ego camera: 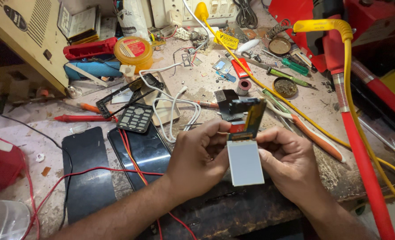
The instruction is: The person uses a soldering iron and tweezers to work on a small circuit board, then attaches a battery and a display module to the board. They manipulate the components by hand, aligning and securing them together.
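Head view shows left hand and right hand, each grip clamped on a small grey rectangular display panel with its circuit board, best pinched by edges above the cluttered bench.

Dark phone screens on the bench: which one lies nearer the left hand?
The right-hand dark screen, crossed by red wires, beside the left hand; the other dark screen lies farther left.

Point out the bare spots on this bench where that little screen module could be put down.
Both hands, left hand and right hand, hold the screen module. Bare bench shows between the red probe and the left black phone, and right of the orange-handled tool toward the red pipe. The back, around the yellow tin and white cable, is crowded.
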